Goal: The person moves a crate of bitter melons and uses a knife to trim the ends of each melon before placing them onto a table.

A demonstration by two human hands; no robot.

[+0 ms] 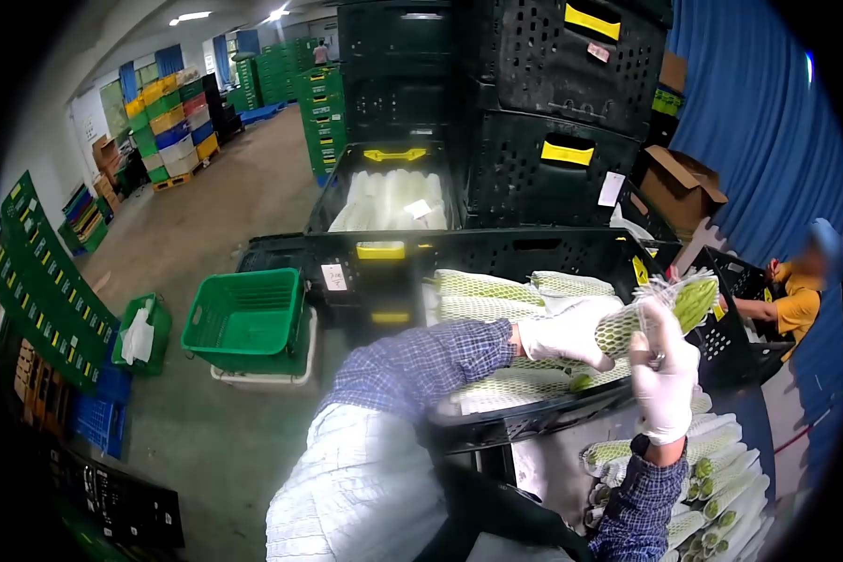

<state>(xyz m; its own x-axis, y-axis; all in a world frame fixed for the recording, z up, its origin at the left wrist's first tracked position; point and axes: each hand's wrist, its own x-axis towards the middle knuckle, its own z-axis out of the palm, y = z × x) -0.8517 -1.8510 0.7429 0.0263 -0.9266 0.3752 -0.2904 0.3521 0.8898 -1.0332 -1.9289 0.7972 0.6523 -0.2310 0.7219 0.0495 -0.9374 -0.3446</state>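
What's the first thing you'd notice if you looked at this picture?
The white-gloved left hand and right hand meet right of centre on a green vegetable in a foam net. Behind them, a black crate is piled with more netted ones. A bright green basket sits on the floor at left, and a person in yellow works at the far right.

Stacked black crates (553,94) block the upper centre above the right hand (663,375); floor (206,215) lies open at left.
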